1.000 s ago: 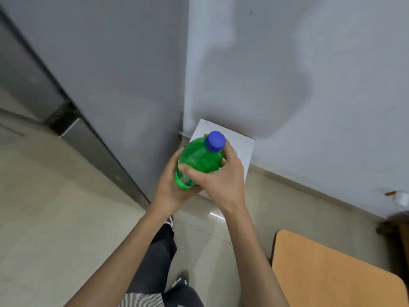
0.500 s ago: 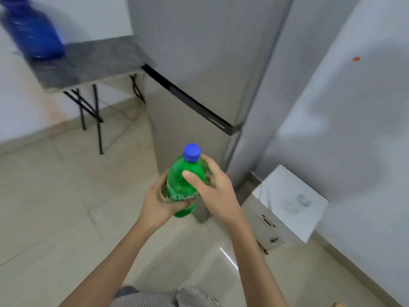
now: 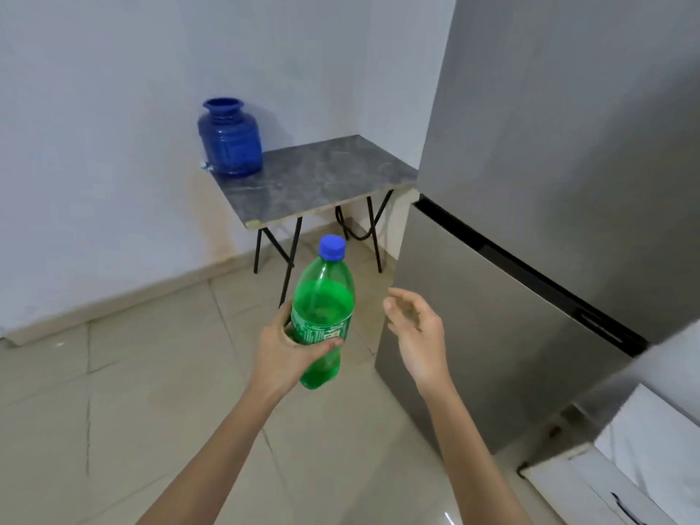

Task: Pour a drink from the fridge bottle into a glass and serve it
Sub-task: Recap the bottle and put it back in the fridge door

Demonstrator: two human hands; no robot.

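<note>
A green plastic bottle (image 3: 322, 308) with a blue cap (image 3: 332, 247) stands upright in my left hand (image 3: 282, 352), which grips it around the label. The cap is on. My right hand (image 3: 416, 331) hovers empty to the right of the bottle, fingers apart and slightly curled, not touching it. The grey fridge (image 3: 530, 221) rises on the right with both doors shut. No glass is in view.
A small grey marble-top table (image 3: 322, 180) on black folding legs stands against the far wall, with a blue water jar (image 3: 229, 140) at its back left corner. A low white cabinet (image 3: 621, 471) sits at the bottom right. Beige floor tiles spread below.
My view has swung left, from the white cabinet to the table and blue jar. My right hand has let go of the bottle and moved off to the right; the left hand still holds it.
</note>
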